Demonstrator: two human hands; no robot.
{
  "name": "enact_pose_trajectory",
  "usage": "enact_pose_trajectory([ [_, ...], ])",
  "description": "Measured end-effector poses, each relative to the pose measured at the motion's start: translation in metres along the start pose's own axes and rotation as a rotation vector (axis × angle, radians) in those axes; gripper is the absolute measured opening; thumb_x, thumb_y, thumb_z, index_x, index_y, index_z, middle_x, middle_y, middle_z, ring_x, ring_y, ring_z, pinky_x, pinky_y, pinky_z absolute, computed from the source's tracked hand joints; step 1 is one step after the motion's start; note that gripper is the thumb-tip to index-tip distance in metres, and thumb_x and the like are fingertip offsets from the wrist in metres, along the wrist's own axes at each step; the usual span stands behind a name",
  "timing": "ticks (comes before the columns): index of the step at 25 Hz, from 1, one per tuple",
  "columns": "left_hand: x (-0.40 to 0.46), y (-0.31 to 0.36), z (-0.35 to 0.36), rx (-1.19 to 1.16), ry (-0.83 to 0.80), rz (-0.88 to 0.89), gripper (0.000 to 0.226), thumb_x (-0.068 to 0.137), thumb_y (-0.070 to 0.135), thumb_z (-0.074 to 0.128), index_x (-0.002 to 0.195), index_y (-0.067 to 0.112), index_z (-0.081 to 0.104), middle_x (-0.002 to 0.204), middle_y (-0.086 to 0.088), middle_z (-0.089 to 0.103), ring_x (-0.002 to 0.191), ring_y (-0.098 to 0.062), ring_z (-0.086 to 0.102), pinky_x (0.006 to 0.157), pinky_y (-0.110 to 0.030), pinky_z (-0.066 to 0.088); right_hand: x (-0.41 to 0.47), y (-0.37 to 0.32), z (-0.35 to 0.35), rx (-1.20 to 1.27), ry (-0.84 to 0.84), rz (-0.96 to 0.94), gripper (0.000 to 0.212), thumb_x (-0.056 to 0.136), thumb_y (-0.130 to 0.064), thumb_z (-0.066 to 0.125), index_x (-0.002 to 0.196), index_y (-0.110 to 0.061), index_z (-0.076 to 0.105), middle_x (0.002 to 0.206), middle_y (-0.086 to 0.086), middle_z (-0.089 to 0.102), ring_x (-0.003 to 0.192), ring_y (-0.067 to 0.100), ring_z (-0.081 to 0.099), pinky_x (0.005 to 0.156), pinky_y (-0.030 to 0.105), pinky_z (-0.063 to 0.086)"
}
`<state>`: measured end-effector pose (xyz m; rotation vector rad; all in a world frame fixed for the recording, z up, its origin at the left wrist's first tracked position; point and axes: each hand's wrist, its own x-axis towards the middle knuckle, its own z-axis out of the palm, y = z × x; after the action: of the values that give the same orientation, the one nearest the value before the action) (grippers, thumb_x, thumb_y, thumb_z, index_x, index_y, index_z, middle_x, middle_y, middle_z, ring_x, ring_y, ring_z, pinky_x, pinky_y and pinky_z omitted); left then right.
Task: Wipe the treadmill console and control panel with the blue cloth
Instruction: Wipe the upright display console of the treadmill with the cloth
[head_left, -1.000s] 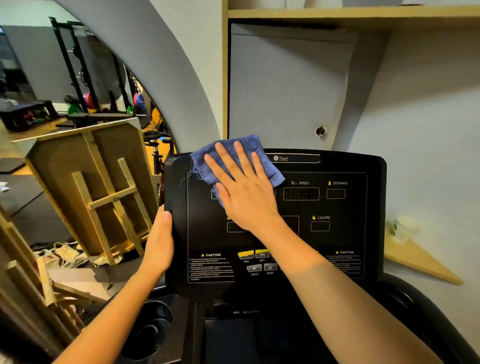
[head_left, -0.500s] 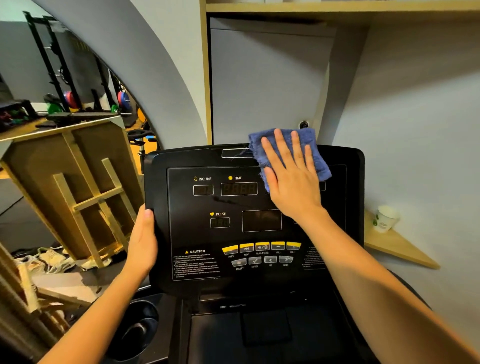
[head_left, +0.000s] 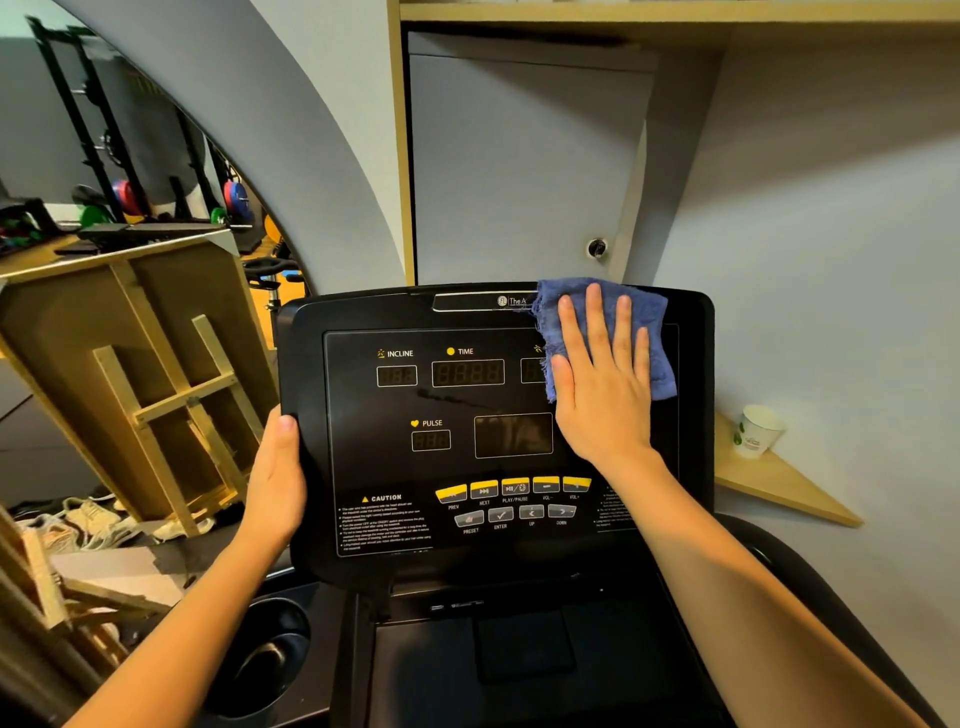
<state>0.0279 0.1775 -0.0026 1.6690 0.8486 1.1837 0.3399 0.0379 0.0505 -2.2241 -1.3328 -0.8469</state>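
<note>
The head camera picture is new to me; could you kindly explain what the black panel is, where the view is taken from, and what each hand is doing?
The camera sits on the person's head, looking forward and down, so both arms reach in from below. The black panel is a treadmill console with dark readouts labelled incline, time and pulse, and yellow buttons lower down. The right hand lies flat, pressing a blue cloth against the console's upper right corner. The left hand grips the console's left edge. A paper cup stands on a small wooden shelf to the right.

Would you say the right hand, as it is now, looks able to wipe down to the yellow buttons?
Probably yes: the right hand and blue cloth lie flat above the yellow buttons, with nothing between.
</note>
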Motion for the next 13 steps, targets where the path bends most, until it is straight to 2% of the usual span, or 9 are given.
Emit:
enact_pose_trajectory([
  [3,0.001,-0.004,-0.001,0.006,0.003,0.005,0.033,0.107,0.039,0.023,0.121,0.027,0.05,0.113,0.011,0.06,0.101,0.01,0.057,0.088,-0.022,0.041,-0.021,0.002,0.006,-0.003,-0.026,0.024,0.06,0.107,-0.045,0.007,0.163,-0.025,0.002,0.171,0.009,0.001,0.157,0.035,-0.003,0.125,0.057,0.011],
  [8,0.0,-0.003,-0.001,0.031,0.005,-0.002,0.029,0.105,0.046,0.023,0.11,0.04,0.05,0.112,0.012,0.059,0.099,0.01,0.056,0.087,-0.025,0.041,-0.066,0.004,0.016,0.0,-0.076,0.046,0.061,0.107,-0.046,0.004,0.163,-0.023,0.004,0.171,0.011,0.003,0.157,0.037,-0.002,0.124,0.059,0.013],
  [10,0.0,-0.002,0.0,0.027,0.011,-0.009,0.028,0.106,0.044,0.022,0.109,0.04,0.05,0.11,0.013,0.058,0.096,0.011,0.056,0.085,-0.023,0.042,-0.084,0.003,0.02,0.0,-0.086,0.06,0.061,0.107,-0.047,0.003,0.163,-0.023,0.005,0.17,0.012,0.004,0.157,0.037,-0.001,0.124,0.058,0.014],
  [13,-0.002,0.003,0.002,0.021,0.011,-0.002,0.029,0.108,0.036,0.021,0.114,0.033,0.05,0.11,0.013,0.057,0.095,0.015,0.055,0.082,-0.01,0.041,-0.109,0.001,0.025,-0.005,-0.102,0.067,0.061,0.107,-0.045,0.006,0.163,-0.02,0.01,0.17,0.014,0.009,0.156,0.039,0.004,0.123,0.059,0.017],
])
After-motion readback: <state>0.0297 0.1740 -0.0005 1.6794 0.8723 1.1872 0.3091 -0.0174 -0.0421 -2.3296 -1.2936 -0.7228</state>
